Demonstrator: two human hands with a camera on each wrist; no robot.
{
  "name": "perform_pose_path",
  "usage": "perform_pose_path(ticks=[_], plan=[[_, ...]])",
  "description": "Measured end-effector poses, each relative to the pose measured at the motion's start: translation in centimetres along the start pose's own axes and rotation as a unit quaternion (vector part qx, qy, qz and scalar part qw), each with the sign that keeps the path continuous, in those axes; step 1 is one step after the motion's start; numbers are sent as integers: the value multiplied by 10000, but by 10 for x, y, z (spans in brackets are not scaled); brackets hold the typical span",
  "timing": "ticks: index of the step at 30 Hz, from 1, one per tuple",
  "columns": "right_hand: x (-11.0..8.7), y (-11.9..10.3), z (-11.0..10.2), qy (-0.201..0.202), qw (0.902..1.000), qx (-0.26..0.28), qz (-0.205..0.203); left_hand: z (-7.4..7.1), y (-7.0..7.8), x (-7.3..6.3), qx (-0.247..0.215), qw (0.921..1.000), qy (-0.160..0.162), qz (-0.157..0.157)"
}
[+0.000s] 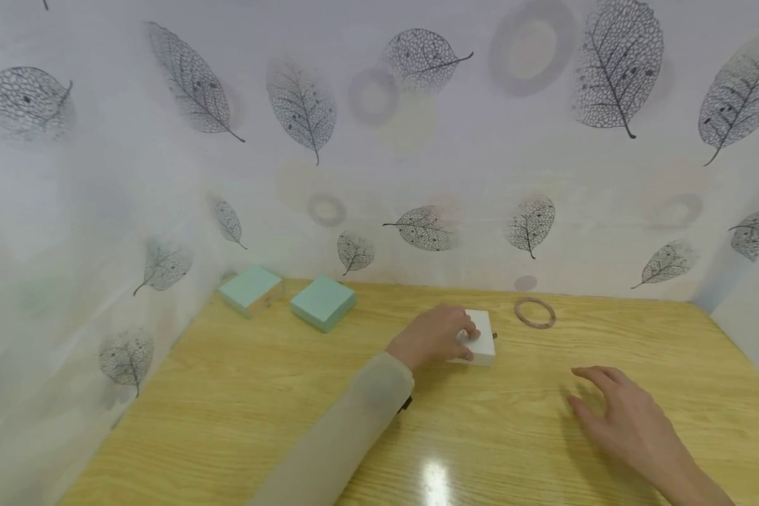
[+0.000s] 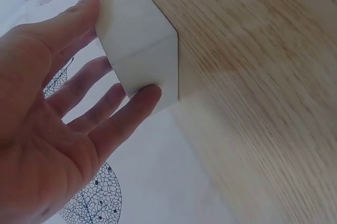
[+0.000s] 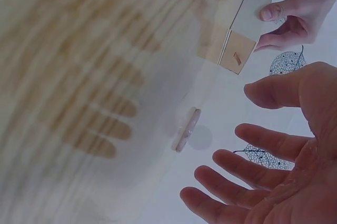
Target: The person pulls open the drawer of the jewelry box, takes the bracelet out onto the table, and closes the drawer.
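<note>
My left hand (image 1: 438, 333) grips a small white box (image 1: 483, 325) lying on the wooden table. In the left wrist view, its thumb and fingers spread across opposite sides of the box (image 2: 139, 29). From the right wrist view, the box's end face is tan and carries a short brown tab (image 3: 237, 59). My right hand (image 1: 632, 425) is held over the table at the right, fingers apart and relaxed, with nothing in it. Beyond it lies a pinkish-brown bangle (image 1: 535, 325), to the right of the box.
Two mint-green boxes stand at the back left: one (image 1: 250, 287) with an orange-tan side, the other (image 1: 322, 301) closer to the middle. A leaf-patterned white curtain (image 1: 455, 161) rises behind the wooden table (image 1: 278, 393) and along its sides.
</note>
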State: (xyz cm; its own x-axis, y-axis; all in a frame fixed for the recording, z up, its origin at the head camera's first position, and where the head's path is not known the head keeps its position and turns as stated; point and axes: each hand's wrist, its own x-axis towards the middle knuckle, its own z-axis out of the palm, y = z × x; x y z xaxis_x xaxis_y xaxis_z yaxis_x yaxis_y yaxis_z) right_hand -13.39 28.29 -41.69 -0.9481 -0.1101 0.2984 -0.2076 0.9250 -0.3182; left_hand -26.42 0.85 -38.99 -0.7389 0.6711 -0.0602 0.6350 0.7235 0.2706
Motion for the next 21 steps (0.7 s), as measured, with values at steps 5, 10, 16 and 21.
perform_pose_path(ticks=[5, 10, 16, 21], plan=[[1, 0, -1, 0, 10000, -8, 28, 0, -2, 9, -209, 9997, 47, -125], [-2, 2, 2, 197, 9998, -12, -50, 0, -2, 16, -366, 9990, 65, -265], [-4, 5, 3, 247, 9997, 9, 3, -3, -1, 22, -485, 9980, 35, -395], [-3, 7, 1, 201, 9997, 66, 91, -6, -2, 26, -472, 9979, -11, -449]])
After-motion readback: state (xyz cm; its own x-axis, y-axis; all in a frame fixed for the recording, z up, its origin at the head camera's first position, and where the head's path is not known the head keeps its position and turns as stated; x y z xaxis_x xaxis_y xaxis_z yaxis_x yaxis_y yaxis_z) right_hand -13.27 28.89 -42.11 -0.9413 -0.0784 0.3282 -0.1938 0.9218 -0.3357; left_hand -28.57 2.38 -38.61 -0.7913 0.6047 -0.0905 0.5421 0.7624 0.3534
